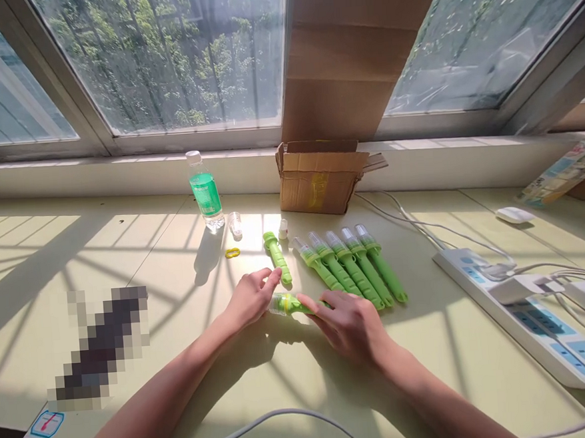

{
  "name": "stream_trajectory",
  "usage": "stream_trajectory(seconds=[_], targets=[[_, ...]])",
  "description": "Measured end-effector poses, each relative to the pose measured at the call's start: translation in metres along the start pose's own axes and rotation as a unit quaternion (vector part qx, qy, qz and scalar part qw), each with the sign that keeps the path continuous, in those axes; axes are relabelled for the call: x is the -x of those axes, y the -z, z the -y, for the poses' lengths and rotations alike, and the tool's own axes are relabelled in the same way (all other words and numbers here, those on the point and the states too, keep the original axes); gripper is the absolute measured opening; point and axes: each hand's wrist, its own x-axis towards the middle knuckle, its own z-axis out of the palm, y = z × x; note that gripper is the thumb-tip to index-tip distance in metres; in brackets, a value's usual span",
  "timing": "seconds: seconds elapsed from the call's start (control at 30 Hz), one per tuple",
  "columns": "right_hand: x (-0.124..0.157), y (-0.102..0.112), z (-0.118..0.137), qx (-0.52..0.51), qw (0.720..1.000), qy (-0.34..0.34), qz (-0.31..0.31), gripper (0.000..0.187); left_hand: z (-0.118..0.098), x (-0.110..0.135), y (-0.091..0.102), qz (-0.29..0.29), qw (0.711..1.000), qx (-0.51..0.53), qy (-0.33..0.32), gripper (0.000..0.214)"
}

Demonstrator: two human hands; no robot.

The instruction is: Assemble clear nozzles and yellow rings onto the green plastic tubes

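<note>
My right hand [352, 321] grips the green handle of a light stick [291, 304] with a yellow ring and a clear ribbed cap pointing left. Beside that cap is my left hand [252, 296], thumb and forefinger pressed together; what they pinch, if anything, is hidden. Just past my left fingertips lies a green handle [277, 257] with no clear cap on it. A row of several capped green light sticks [348, 265] lies to the right. Farther back are a loose clear cap [235, 224], a small white-topped piece [283, 229] and a yellow ring [232, 253].
A green-labelled bottle [205, 195] and an open cardboard box [315, 184] stand near the window ledge. On the right, a power strip [530, 322] carries plugs and cables. A white cable [286, 413] crosses the front. A blurred dark object [104, 345] lies left.
</note>
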Motion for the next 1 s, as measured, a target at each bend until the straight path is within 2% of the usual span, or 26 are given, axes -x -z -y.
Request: stream_trajectory(seconds=[0.1,0.2,0.3,0.4,0.47,0.57,0.63,0.7,0.77,0.83,0.93,1.0], targets=[[-0.001,0.005,-0.001,0.057,0.997,0.045,-0.028,0.039,-0.001,-0.001,0.000,0.004,1.000,0.006,0.027,0.051],[-0.001,0.008,0.000,0.056,0.997,0.047,0.010,0.032,0.002,0.000,-0.003,-0.024,0.999,-0.042,0.006,0.047],[0.001,0.006,0.002,0.000,0.998,0.019,0.056,0.029,0.003,0.001,-0.007,-0.040,0.993,-0.106,-0.029,0.045],[0.001,0.003,0.004,-0.105,0.991,-0.040,0.076,0.031,0.005,0.001,-0.006,-0.050,0.980,-0.182,-0.064,0.043],[-0.001,0.006,0.005,-0.187,0.973,-0.094,0.098,0.033,0.009,0.001,-0.005,-0.062,0.966,-0.230,-0.102,0.042],[-0.006,0.016,0.005,-0.302,0.928,-0.164,0.143,0.035,0.015,0.003,-0.002,-0.072,0.941,-0.262,-0.199,0.041],[-0.010,0.023,0.004,-0.366,0.899,-0.159,0.180,0.036,0.019,0.004,-0.001,-0.069,0.926,-0.258,-0.267,0.038],[-0.012,0.027,0.004,-0.392,0.887,-0.148,0.194,0.034,0.019,0.004,-0.001,-0.072,0.922,-0.249,-0.287,0.035],[-0.011,0.025,0.007,-0.361,0.902,-0.151,0.183,0.031,0.018,0.003,-0.002,-0.086,0.941,-0.229,-0.235,0.035],[-0.008,0.017,0.009,-0.283,0.935,-0.148,0.154,0.028,0.014,0.000,-0.003,-0.089,0.968,-0.189,-0.138,0.038],[-0.002,0.003,0.008,-0.141,0.981,-0.097,0.088,0.026,0.007,-0.003,0.000,-0.040,0.995,-0.087,-0.028,0.048],[0.000,-0.002,0.006,-0.058,0.996,-0.046,0.044,0.026,0.003,-0.004,0.002,-0.005,1.000,-0.014,0.024,0.053]])
